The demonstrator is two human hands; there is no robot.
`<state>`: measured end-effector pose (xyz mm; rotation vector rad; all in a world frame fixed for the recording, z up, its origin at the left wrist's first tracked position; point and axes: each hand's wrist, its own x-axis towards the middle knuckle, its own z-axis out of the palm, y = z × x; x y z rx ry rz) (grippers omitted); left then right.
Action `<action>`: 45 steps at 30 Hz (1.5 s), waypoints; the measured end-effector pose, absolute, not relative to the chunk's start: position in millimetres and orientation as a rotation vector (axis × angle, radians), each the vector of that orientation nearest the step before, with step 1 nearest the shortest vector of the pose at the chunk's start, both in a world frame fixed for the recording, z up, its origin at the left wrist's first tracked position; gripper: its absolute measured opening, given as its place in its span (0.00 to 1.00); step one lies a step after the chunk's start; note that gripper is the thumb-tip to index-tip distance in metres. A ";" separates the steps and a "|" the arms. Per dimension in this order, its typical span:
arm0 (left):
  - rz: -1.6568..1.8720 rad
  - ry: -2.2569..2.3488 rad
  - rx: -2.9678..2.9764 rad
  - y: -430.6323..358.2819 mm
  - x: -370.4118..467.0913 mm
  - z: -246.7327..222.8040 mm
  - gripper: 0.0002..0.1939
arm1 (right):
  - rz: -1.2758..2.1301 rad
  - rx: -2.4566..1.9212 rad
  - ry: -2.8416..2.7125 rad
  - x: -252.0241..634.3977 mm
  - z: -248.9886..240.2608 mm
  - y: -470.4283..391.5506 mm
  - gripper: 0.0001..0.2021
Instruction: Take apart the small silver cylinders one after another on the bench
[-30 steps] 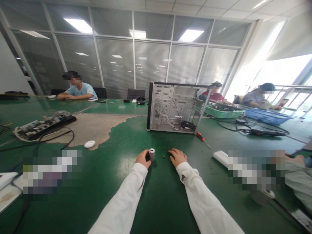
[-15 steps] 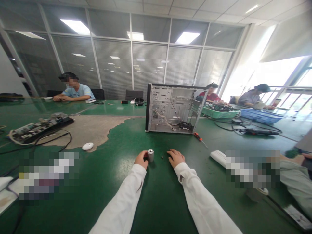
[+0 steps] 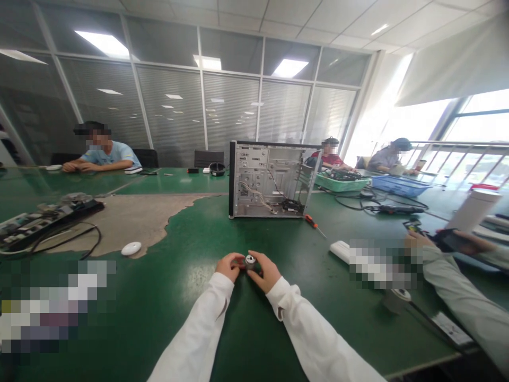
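Observation:
A small silver metal cylinder (image 3: 250, 263) stands upright on the green table (image 3: 222, 339), with dark spots on its top face. My right hand (image 3: 267, 269) curves round it from the right, forefinger behind and thumb in front. On the other side my left hand (image 3: 229, 267) has its bent fingers and thumb against the cylinder. The lower part of the cylinder is partly hidden by my fingers.
Ahead stands an open computer case (image 3: 270, 180); a screwdriver (image 3: 312, 222) lies by its right corner. A white oval disc (image 3: 131, 249) and a board of electronic parts (image 3: 55, 223) are at left. At right, another person's sleeve (image 3: 457, 286) reaches over the table.
My right hand has moved left from the table onto the cylinder and closed round it. The small dark piece between my hands is out of sight. The view has turned slightly right.

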<state>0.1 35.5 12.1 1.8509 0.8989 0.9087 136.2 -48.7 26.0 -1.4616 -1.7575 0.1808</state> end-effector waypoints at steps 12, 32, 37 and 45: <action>0.866 0.746 1.774 26.9 6.8 10.5 0.18 | -0.151 -2.124 -1.302 245.8 13.4 -87.8 0.20; 0.892 0.794 1.743 27.1 8.7 10.6 0.16 | -0.395 -1.914 -1.875 197.7 28.4 -76.3 0.25; 0.867 0.784 1.736 25.8 7.6 13.9 0.16 | -0.240 -1.715 -2.077 173.4 21.5 -36.6 0.24; 0.845 0.766 1.738 28.0 5.5 17.2 0.16 | -0.124 -1.578 -2.049 181.6 16.3 -22.1 0.15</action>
